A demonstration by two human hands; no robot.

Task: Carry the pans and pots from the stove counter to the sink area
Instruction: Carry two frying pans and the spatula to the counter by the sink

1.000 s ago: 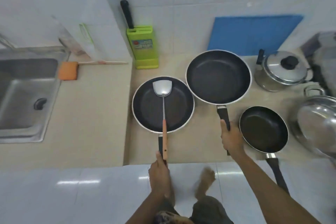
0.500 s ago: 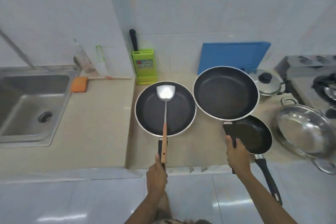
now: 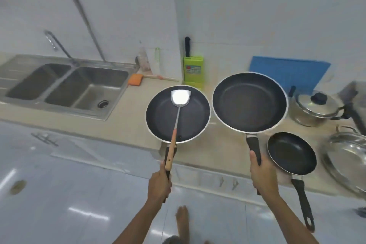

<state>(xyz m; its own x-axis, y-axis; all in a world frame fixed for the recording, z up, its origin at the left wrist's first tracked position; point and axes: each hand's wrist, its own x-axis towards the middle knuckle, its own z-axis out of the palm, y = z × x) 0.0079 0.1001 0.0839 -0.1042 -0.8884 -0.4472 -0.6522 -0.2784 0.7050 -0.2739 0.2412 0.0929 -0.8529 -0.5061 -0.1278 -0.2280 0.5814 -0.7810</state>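
My left hand point(image 3: 159, 185) grips the black handle of a medium black frying pan point(image 3: 196, 117), together with the wooden handle of a steel spatula point(image 3: 179, 97) that lies across the pan. My right hand point(image 3: 262, 174) grips the handle of a larger black frying pan point(image 3: 250, 103). Both pans are lifted above the beige counter point(image 3: 217, 144). A small black frying pan point(image 3: 292, 152) rests on the counter beside my right hand. A lidded steel pot point(image 3: 315, 108) and a wide steel pan point(image 3: 348, 156) stand at the right. The double steel sink point(image 3: 65, 85) is at the left.
A green knife block point(image 3: 193, 72) and a blue cutting board point(image 3: 287, 71) stand against the tiled wall. An orange sponge point(image 3: 135, 79) lies by the sink. The stove edge point(image 3: 354, 95) shows at far right. My bare foot point(image 3: 182, 218) is on the tiled floor.
Both held pans have risen off the counter and I have stepped back. The view has swung left, bringing the whole sink into sight.
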